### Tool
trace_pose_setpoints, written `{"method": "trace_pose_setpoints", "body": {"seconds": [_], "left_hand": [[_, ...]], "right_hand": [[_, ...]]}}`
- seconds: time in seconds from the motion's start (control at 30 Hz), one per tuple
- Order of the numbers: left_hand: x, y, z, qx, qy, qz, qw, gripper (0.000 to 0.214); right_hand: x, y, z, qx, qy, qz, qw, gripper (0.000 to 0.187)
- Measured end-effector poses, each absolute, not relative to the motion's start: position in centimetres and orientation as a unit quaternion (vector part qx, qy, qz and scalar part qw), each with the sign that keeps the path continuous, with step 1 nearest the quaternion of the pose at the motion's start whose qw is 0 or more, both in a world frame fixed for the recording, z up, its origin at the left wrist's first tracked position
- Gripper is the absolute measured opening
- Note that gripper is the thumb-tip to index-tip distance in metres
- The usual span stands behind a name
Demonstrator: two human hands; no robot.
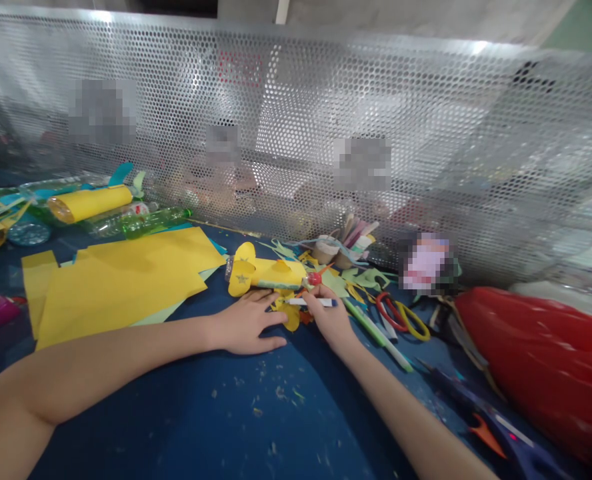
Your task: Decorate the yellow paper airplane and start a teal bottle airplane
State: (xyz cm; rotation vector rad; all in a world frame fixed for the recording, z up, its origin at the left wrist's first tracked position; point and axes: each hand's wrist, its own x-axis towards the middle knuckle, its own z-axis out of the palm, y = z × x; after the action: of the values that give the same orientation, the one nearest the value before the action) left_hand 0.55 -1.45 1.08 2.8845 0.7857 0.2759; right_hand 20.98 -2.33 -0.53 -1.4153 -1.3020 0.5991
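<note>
My right hand (334, 323) pinches a white marker pen (297, 302) with a dark blue end, its tip pointing left over a yellow cut-out paper piece (291, 319). Beside that piece my left hand (246, 325) rests with its fingers spread, touching the small yellow paper bits at its fingertips. Just beyond both hands lies a plastic bottle (281, 274) wrapped in yellow paper, with a red cap (315, 279) at its right end and yellow paper fins marked with stars at its left.
Large yellow paper sheets (126, 280) lie at left, with bottles (156, 222) behind. To the right are green markers (376, 333), scissors (393, 313), a glue gun (501, 427) and a red bag (541, 347). A perforated metal screen (176, 87) stands behind the blue table (216, 433).
</note>
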Motion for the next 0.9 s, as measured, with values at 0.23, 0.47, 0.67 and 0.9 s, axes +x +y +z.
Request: {"method": "trace_pose_setpoints", "body": {"seconds": [0.23, 0.47, 0.67, 0.9], "left_hand": [[0.53, -1.46, 0.99, 0.958, 0.262, 0.097, 0.069, 0.049], [0.5, -1.48, 0.99, 0.957, 0.263, 0.1, 0.073, 0.049], [0.5, -1.5, 1.14, 0.957, 0.262, 0.095, 0.074, 0.049], [0.46, -1.54, 1.27, 0.957, 0.261, 0.096, 0.084, 0.049]], "right_hand": [[20.92, -2.45, -0.39, -0.586, -0.562, 0.259, 0.523, 0.025], [21.04, -2.43, -0.49, -0.588, -0.556, 0.256, 0.529, 0.024], [20.84, -2.94, 0.29, -0.594, -0.538, 0.204, 0.562, 0.025], [20.84, -2.79, 0.04, -0.605, -0.531, 0.221, 0.551, 0.026]]}}
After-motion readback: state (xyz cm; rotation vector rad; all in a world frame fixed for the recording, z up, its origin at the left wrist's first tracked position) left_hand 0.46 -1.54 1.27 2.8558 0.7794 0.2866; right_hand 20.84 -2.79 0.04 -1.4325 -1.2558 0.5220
